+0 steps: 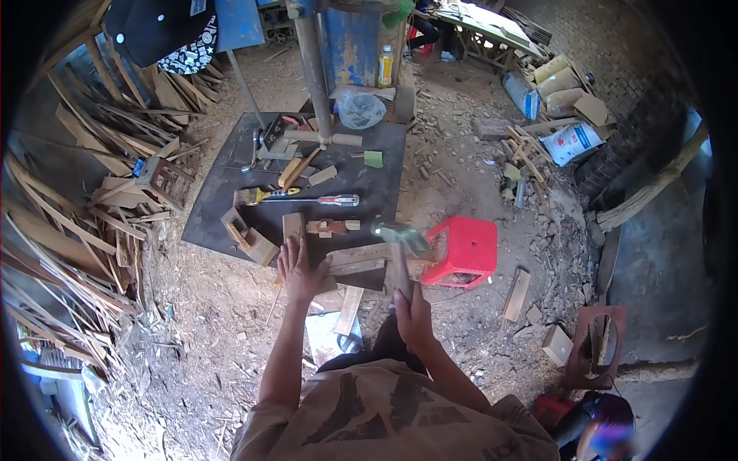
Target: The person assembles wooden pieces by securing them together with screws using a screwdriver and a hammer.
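Observation:
My right hand (413,311) is closed round the wooden handle of a hammer (399,265), whose metal head is raised and slightly blurred. With its thumb apart from the fingers, my left hand (298,269) grips a wooden block (294,225) near the front of the dark board (219,184). Just right of that hand lies a long wooden piece (361,255), partly covered by the hammer. Beyond it sits a small reddish-brown wooden part (330,227). Farther back are a screwdriver (338,200) and a paintbrush (250,197).
A red plastic stool (470,244) stands right of the board. A metal post (314,77) rises behind the tools, near a clear plastic bag (361,110). Wood strips (58,230) pile up at left. Another person (607,426) is at lower right.

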A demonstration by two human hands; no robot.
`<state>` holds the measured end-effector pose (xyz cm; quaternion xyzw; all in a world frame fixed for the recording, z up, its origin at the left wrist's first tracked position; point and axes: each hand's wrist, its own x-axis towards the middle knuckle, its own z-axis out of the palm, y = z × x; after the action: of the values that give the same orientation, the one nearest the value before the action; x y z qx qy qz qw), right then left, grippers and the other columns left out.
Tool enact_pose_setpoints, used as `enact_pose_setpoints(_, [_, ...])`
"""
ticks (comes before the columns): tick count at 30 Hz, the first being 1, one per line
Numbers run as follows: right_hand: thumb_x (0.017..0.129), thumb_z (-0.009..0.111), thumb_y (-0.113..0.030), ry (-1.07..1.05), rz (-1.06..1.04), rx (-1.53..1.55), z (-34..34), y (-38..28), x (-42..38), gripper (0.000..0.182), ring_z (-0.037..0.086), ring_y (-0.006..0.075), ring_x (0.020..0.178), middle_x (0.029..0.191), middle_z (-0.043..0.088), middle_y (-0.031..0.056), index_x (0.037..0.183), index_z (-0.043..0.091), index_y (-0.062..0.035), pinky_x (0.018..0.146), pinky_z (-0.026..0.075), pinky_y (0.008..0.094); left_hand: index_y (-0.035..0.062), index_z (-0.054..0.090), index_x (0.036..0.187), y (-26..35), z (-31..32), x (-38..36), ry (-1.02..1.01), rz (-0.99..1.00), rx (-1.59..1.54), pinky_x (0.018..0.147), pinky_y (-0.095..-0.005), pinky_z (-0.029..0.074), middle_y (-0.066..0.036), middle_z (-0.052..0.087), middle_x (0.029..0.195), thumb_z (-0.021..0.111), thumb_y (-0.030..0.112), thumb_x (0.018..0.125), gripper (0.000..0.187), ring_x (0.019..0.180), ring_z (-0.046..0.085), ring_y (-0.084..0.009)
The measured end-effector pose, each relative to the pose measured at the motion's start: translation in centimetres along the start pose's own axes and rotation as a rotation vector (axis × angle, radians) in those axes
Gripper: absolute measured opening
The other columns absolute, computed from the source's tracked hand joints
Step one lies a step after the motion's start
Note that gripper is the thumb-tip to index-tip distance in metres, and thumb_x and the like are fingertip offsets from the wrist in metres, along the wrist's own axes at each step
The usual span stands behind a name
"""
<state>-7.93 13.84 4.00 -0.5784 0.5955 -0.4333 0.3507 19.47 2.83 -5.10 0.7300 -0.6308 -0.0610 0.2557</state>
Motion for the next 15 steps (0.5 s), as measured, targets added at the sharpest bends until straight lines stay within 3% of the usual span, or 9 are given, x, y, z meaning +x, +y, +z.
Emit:
enact_pose_setpoints(2, [0.108,0.059,-0.021,0.048,-0.061,0.069,-0.6,-1.7,0.1,0.032,0.069,0.0485,0.074,0.080,0.066,0.0251,0.126,0.054,0.0055,0.064,0.052,0.0515,0.0113,0.047,0.163,-0.2,0.3,-0.2,0.005,0.005,-0.003,0.130,-0.0590,0.018,-0.025,0.033,0.172,0.073,0.066,0.090,0.094,0.160,0.026,-0.0452])
enact_pose_setpoints(5, [0.108,0.060,-0.022,0.062,-0.226,-0.007,0.5,1.2,0.3,0.033,0.069,0.0472,0.074,0.080,0.067,0.0246,0.126,0.055,0.0045,0.065,0.052,0.0514,0.0108,0.047,0.162,-0.3,0.2,-0.2,0.017,0.011,-0.011,0.129,-0.0593,0.019,-0.026,0.034,0.171,0.073,0.066,0.090,0.094,0.160,0.027,-0.0453])
enact_pose_setpoints(8, [0.107,0.061,-0.025,-0.163,-0.140,-0.230,1.2,3.7,-0.1,0.035,0.070,0.0469,0.076,0.081,0.068,0.0246,0.124,0.055,0.0046,0.066,0.053,0.0513,0.0101,0.047,0.162,-0.2,0.2,0.0,0.028,0.019,-0.009,0.129,-0.0593,0.019,-0.026,0.035,0.170,0.074,0.065,0.090,0.095,0.160,0.028,-0.0457])
enact_pose_setpoints(11, [0.107,0.061,-0.025,-0.279,-0.018,-0.202,1.1,4.0,-0.4,0.035,0.069,0.0536,0.083,0.085,0.068,0.0306,0.126,0.053,0.0029,0.065,0.052,0.0530,0.0089,0.047,0.162,-0.2,0.3,-0.3,0.044,0.025,-0.011,0.129,-0.0594,0.019,-0.027,0.036,0.170,0.074,0.065,0.089,0.096,0.159,0.029,-0.0462])
enact_pose_setpoints(15, [0.106,0.062,-0.024,-0.214,-0.033,-0.102,0.6,1.4,0.0,0.036,0.072,0.0481,0.081,0.083,0.070,0.0274,0.124,0.056,0.0065,0.067,0.054,0.0521,0.0072,0.046,0.162,-0.2,0.2,-0.1,0.067,0.050,-0.016,0.129,-0.0598,0.019,-0.027,0.037,0.169,0.076,0.063,0.089,0.097,0.158,0.030,-0.0465])
